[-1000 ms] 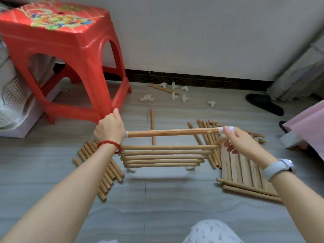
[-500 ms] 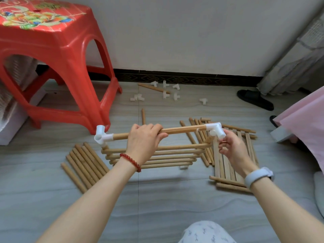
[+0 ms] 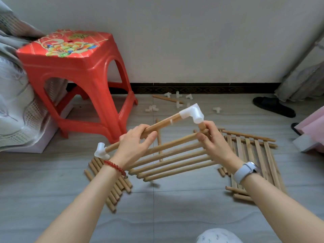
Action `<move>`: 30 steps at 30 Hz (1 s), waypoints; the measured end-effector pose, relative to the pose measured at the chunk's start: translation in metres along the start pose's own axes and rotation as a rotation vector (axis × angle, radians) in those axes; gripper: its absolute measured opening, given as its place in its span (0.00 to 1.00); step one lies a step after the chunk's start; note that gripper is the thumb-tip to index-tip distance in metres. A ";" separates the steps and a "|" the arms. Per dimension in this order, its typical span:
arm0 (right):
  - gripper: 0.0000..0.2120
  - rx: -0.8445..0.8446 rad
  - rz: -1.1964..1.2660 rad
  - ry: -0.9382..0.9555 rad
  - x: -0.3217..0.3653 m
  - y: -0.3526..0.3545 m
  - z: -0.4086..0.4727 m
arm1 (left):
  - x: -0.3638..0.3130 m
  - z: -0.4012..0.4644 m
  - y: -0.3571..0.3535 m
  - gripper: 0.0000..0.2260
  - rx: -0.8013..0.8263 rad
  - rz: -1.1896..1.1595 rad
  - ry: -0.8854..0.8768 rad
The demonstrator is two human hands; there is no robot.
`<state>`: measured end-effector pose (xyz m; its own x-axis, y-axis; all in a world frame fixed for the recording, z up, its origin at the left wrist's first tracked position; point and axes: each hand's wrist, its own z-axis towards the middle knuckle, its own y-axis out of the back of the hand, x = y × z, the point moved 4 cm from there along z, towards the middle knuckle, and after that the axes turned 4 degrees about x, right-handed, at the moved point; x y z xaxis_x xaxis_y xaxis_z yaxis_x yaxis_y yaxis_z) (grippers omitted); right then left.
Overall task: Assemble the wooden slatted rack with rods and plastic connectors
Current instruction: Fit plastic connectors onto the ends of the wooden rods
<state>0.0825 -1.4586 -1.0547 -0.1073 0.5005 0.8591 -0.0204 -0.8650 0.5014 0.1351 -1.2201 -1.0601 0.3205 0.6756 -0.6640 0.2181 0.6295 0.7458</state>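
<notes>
I hold a partly built rack above the floor. Its top rod (image 3: 166, 122) runs tilted, with a white plastic connector (image 3: 192, 114) at the raised right end and another connector (image 3: 101, 151) at the low left end. My left hand (image 3: 135, 144) is closed around the middle of that rod. My right hand (image 3: 213, 139) pinches a short upright rod (image 3: 202, 126) just under the right connector. Several parallel slat rods (image 3: 173, 160) hang below the top rod. A finished slatted panel (image 3: 254, 155) lies flat on the floor at the right.
A red plastic stool (image 3: 75, 74) stands at the left. Loose short rods (image 3: 112, 186) lie on the floor under my left wrist. Spare white connectors (image 3: 178, 99) and one rod lie by the wall. A black slipper (image 3: 273, 106) lies far right.
The frame has tilted, its right end lifted and left end dropped. My left hand has stayed on the middle of the top rod; my right hand is just below the right connector. The camera panned left.
</notes>
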 end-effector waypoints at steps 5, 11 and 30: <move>0.07 0.122 -0.271 0.146 0.051 -0.022 0.006 | -0.015 -0.020 0.014 0.26 -0.020 -0.607 0.063; 0.09 0.242 -0.577 0.241 0.069 -0.058 -0.005 | -0.027 -0.046 0.022 0.15 -0.106 -0.600 0.072; 0.11 0.588 -0.830 0.142 0.037 -0.136 -0.029 | 0.028 -0.087 -0.011 0.17 0.089 -0.174 0.457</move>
<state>0.0525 -1.3236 -1.0940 -0.3986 0.8909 0.2178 0.3441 -0.0749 0.9359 0.0616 -1.1741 -1.0917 -0.1602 0.6752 -0.7201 0.3169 0.7261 0.6103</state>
